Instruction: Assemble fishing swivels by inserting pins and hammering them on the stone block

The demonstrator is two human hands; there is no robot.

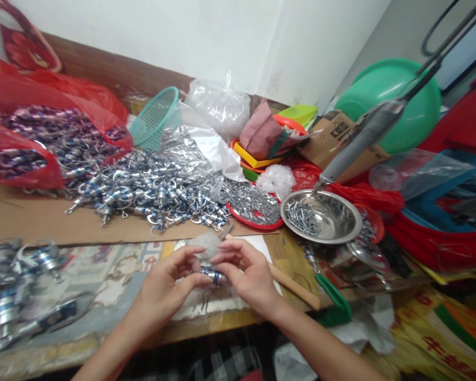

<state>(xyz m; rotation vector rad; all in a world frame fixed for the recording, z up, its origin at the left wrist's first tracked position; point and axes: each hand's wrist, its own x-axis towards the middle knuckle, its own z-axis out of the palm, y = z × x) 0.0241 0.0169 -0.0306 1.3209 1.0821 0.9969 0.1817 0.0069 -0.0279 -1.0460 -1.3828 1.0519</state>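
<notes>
Both hands meet over the front of the bench with a small blue-and-silver metal clasp between them. My left hand pinches its left end between thumb and fingers. My right hand has its thumb and fingertips closed on the right end. The fingers partly cover the clasp. A clear bubbly lump sits just behind the fingertips. Under and beside my right hand lies a tool with a wooden handle, probably a hammer. A big heap of similar clasps with curved hooks spreads over cardboard farther back.
More clasps lie at the left front. A red bag holds purple and blue ones. A red plate carries flat metal pieces. A grey powered screwdriver hangs over a steel bowl of pins. A green-handled tool is at right.
</notes>
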